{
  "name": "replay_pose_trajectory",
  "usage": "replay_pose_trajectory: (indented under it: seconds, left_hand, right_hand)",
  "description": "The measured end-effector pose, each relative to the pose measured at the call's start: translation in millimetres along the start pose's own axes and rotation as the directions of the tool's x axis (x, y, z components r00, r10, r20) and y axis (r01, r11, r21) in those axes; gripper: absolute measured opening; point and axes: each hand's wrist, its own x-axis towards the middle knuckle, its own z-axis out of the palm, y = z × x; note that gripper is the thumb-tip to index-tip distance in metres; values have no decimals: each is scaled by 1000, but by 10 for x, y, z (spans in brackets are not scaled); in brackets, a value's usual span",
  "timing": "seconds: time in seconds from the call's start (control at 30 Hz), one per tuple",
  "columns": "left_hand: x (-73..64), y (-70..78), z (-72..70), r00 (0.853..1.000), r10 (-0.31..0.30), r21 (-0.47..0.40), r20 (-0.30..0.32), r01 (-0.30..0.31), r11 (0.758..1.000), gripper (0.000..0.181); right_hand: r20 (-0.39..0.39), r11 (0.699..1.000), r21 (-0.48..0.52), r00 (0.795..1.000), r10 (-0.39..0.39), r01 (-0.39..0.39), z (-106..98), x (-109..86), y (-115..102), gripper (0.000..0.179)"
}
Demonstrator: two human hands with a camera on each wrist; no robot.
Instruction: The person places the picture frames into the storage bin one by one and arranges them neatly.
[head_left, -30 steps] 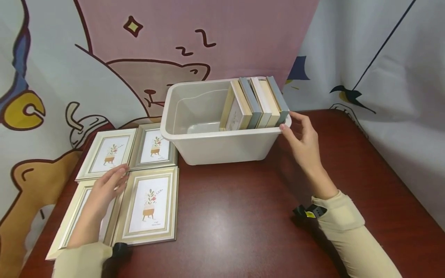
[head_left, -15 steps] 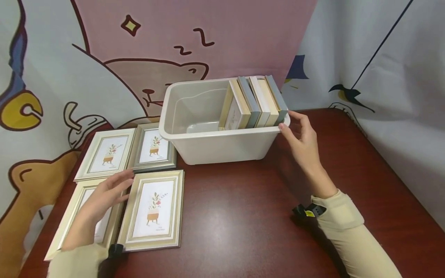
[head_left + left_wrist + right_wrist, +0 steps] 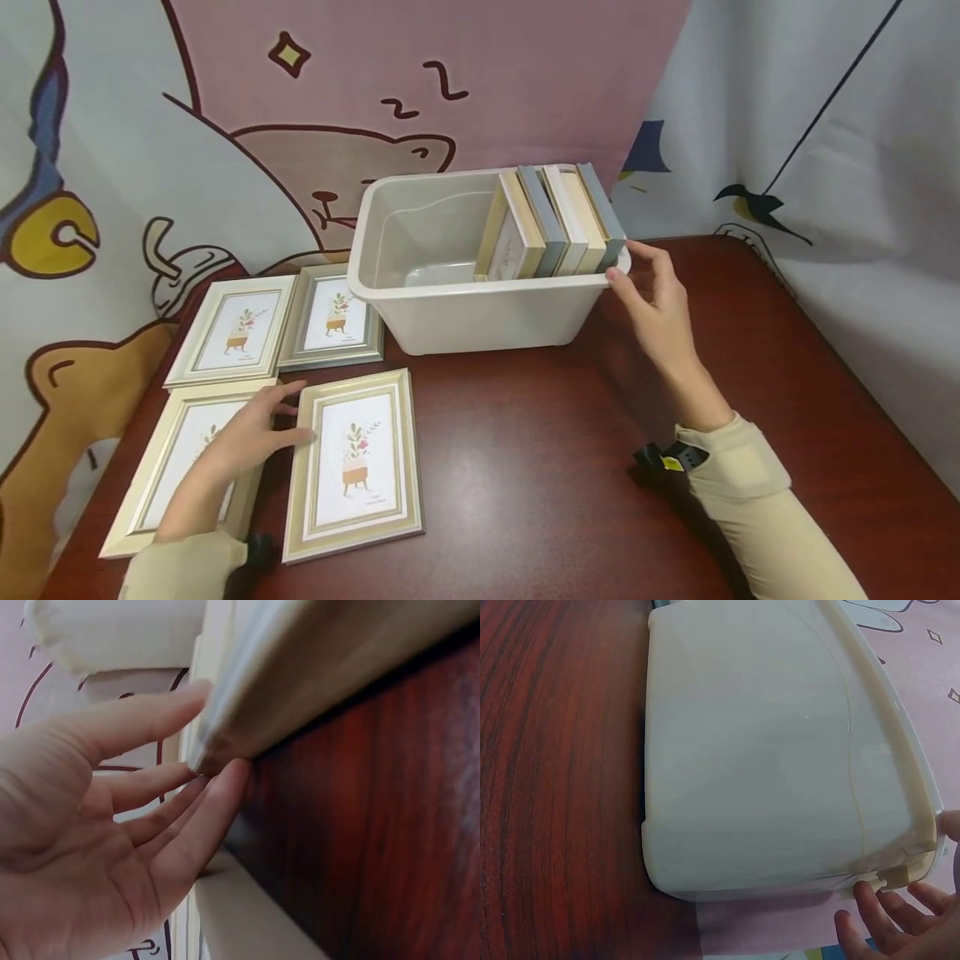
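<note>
My left hand (image 3: 243,437) is at the left edge of a cream picture frame (image 3: 354,467), which lies face up with a plant print in it. In the left wrist view, the thumb (image 3: 161,716) touches the frame's upper edge and the fingertips (image 3: 232,776) come under its border, pinching it. At the right, my right hand (image 3: 663,317) grips the rim corner of a pale plastic bin (image 3: 480,321), thumb at the front and fingers round the end. Several frames (image 3: 551,225) stand on edge inside the bin's right part.
Left of the held frame lie more picture frames: a cream one (image 3: 138,525) partly under the left forearm, a white one (image 3: 198,371) behind it, and a silver one (image 3: 330,357) close to the bin. A patterned cloth (image 3: 555,67) hangs behind the dark red table (image 3: 540,467).
The cream picture frame has slid right and toward me, turning slightly and parting from the other frames, with my left hand following. My right hand stays on the bin rim.
</note>
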Motion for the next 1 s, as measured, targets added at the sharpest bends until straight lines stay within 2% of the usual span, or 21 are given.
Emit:
replay_pose_trajectory:
  seconds: [0.1,0.23,0.47,0.63,0.77,1.0]
  left_hand:
    - [32,56,29,1000,-8,36,-14,9,999,78]
    - [57,108,40,999,-33,28,-4,33,999,73]
    - [83,185,-5,993,-93,-123,66,100,987,66]
    - [74,159,-47,993,-71,-232,96,92,968,62]
    - [65,100,-73,995,-26,-341,97,58,938,64]
    - [54,44,-96,993,68,-516,99,-7,857,64]
  right_hand:
    - [1,1000,-11,1000,0,0,-15,-7,15,47]
    - [5,1000,-18,1000,-4,4,-21,-9,41,47]
    - [15,1000,-5,1000,-8,8,-10,-5,45,46]
    - [26,1000,-5,1000,2,-2,-4,-11,18,46]
    - [31,1000,-8,1000,1,-1,-10,-11,10,47]
    - [39,1000,-25,999,6,-5,-22,-6,11,48]
